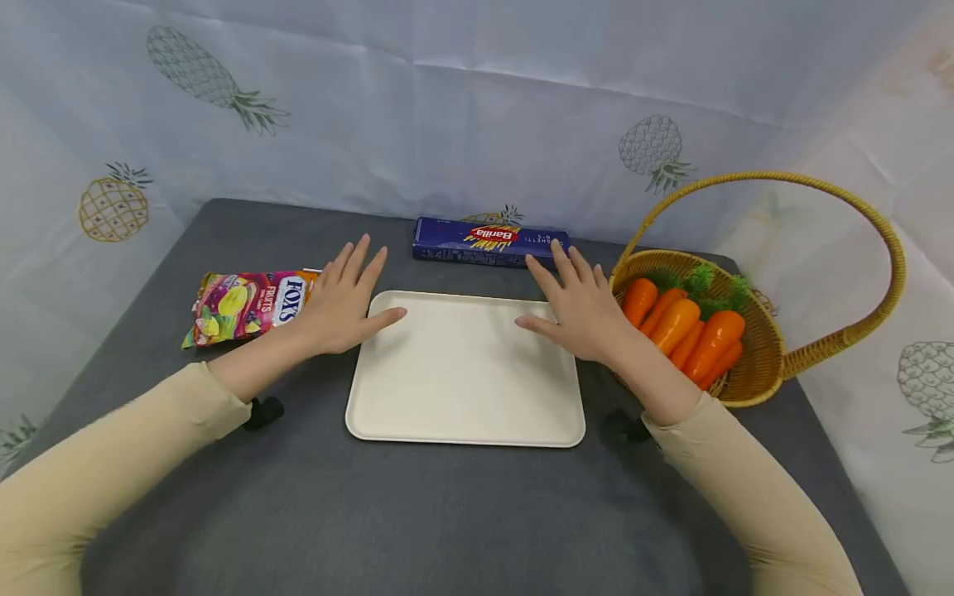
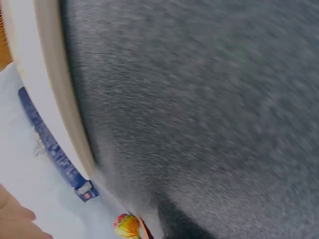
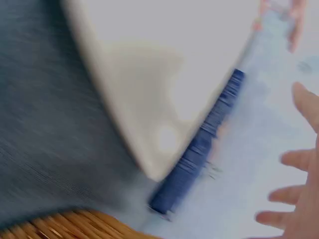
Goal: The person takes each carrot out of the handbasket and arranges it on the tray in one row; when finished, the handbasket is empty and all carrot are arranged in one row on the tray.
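In the head view a cream rectangular tray (image 1: pixel 465 372) lies flat on the dark grey table. My left hand (image 1: pixel 344 302) hovers at its upper left corner with fingers spread, holding nothing. Beside that hand is a colourful Fox's candy bag (image 1: pixel 249 306), its right end partly hidden behind the fingers. Over the tray's upper right corner my right hand (image 1: pixel 577 310) is spread too, with nothing in it. Its fingertips overlap the right end of a blue Barilla spaghetti box (image 1: pixel 465 244) behind the tray. The right wrist view shows that hand's fingers (image 3: pixel 299 159) apart.
At the right stands a yellow wicker basket (image 1: pixel 756 385) with a tall arched handle, holding several orange carrots (image 1: pixel 674 325) with green tops. A pale curtain (image 1: pixel 447 108) printed with pineapples hangs behind the table (image 1: pixel 447 513). A round yellow-and-red wrapped thing (image 2: pixel 126 226) shows in the left wrist view.
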Demonstrator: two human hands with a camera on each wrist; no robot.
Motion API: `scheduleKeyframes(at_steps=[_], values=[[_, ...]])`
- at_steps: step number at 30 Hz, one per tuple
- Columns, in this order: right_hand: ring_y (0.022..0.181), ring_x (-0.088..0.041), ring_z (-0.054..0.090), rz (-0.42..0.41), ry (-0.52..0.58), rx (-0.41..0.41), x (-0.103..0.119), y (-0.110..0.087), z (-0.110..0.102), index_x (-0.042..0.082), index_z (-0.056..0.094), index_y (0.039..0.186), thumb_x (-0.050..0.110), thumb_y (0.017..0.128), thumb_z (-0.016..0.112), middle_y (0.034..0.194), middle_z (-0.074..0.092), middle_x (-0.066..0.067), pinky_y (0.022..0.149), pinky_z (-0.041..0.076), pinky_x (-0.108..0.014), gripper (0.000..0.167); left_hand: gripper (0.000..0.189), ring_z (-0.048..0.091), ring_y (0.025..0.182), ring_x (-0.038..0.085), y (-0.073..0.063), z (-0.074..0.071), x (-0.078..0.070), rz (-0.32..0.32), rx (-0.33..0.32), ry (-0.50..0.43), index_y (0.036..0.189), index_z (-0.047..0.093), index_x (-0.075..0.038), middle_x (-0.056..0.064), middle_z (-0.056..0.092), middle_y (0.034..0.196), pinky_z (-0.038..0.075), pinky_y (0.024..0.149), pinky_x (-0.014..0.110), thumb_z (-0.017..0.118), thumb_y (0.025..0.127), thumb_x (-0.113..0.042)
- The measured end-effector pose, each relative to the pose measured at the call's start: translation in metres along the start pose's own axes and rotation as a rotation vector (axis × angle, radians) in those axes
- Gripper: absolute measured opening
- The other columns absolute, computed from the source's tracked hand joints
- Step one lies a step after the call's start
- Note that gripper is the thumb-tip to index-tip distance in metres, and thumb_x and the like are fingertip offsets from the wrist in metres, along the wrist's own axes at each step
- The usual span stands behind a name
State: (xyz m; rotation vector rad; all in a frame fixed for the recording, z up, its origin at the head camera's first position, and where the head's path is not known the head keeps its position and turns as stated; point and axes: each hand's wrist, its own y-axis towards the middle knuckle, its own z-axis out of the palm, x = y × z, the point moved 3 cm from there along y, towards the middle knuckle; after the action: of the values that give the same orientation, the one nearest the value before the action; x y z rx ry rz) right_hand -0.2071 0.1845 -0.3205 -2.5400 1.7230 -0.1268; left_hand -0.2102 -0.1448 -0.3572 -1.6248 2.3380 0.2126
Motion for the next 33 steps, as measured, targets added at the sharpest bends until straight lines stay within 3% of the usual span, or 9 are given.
scheduleKeyframes(at_steps=[7, 13, 17, 20, 24, 28, 33], values=[[0.149, -0.045, 0.022, -0.004, 0.200, -0.059, -0.023, -0.020, -0.048, 0.020, 0.029, 0.156, 0.059, 0.095, 0.050, 0.164, 0.020, -0.017, 0.115, 0.024, -0.067, 0.076, 0.084, 0.011, 0.150, 0.049, -0.002, -0.009, -0.001, 0.012, 0.014, -0.316, 0.160, 0.003, -0.009, 0.025, 0.006, 0.164, 0.017, 0.115, 0.071, 0.046, 0.100, -0.049], [0.142, -0.038, 0.037, 0.008, 0.384, -0.064, -0.054, -0.034, -0.067, 0.014, 0.050, 0.144, 0.051, 0.098, 0.051, 0.153, 0.043, -0.014, 0.113, 0.030, -0.063, 0.058, 0.076, 0.039, 0.138, 0.047, -0.006, -0.010, 0.000, -0.030, 0.072, -0.469, 0.159, 0.005, -0.006, 0.029, 0.022, 0.159, 0.035, 0.110, 0.063, 0.038, 0.104, -0.047], [0.133, -0.037, 0.046, 0.042, 0.457, -0.057, -0.076, -0.040, -0.071, 0.015, 0.055, 0.140, 0.047, 0.099, 0.051, 0.145, 0.051, -0.014, 0.107, 0.036, -0.061, 0.052, 0.073, 0.045, 0.133, 0.045, -0.008, -0.005, 0.002, -0.053, 0.104, -0.472, 0.158, 0.012, -0.002, 0.029, 0.030, 0.155, 0.038, 0.109, 0.061, 0.034, 0.105, -0.048], [0.130, -0.037, 0.048, 0.075, 0.493, -0.043, -0.094, -0.040, -0.070, 0.016, 0.054, 0.140, 0.047, 0.100, 0.050, 0.143, 0.053, -0.015, 0.104, 0.037, -0.061, 0.051, 0.072, 0.062, 0.113, 0.038, -0.009, 0.000, 0.005, -0.071, 0.124, -0.462, 0.157, 0.017, -0.001, 0.029, 0.039, 0.147, 0.049, 0.098, 0.054, 0.035, 0.105, -0.047], [0.124, -0.035, 0.053, 0.112, 0.499, -0.045, -0.120, -0.039, -0.066, 0.016, 0.054, 0.141, 0.046, 0.101, 0.048, 0.140, 0.056, -0.016, 0.096, 0.044, -0.052, 0.050, 0.071, 0.069, 0.089, 0.029, -0.010, 0.007, 0.010, -0.098, 0.140, -0.464, 0.155, 0.021, 0.002, 0.030, 0.044, 0.138, 0.057, 0.082, 0.042, 0.045, 0.103, -0.039], [0.122, -0.035, 0.054, 0.173, 0.491, -0.031, -0.144, -0.038, -0.063, 0.015, 0.051, 0.143, 0.049, 0.100, 0.046, 0.141, 0.054, -0.018, 0.090, 0.046, -0.045, 0.055, 0.070, 0.067, 0.089, 0.029, -0.010, 0.013, 0.014, -0.086, 0.145, -0.435, 0.152, 0.025, 0.006, 0.032, 0.047, 0.134, 0.057, 0.081, 0.041, 0.055, 0.098, -0.026], [0.120, -0.041, 0.054, 0.242, 0.516, 0.038, -0.164, -0.035, -0.063, 0.012, 0.045, 0.146, 0.054, 0.099, 0.044, 0.147, 0.046, -0.022, 0.096, 0.045, -0.054, 0.063, 0.068, 0.065, 0.099, 0.034, -0.007, 0.019, 0.015, -0.065, 0.161, -0.408, 0.150, 0.028, 0.008, 0.032, 0.050, 0.131, 0.056, 0.087, 0.046, 0.058, 0.095, -0.018]])
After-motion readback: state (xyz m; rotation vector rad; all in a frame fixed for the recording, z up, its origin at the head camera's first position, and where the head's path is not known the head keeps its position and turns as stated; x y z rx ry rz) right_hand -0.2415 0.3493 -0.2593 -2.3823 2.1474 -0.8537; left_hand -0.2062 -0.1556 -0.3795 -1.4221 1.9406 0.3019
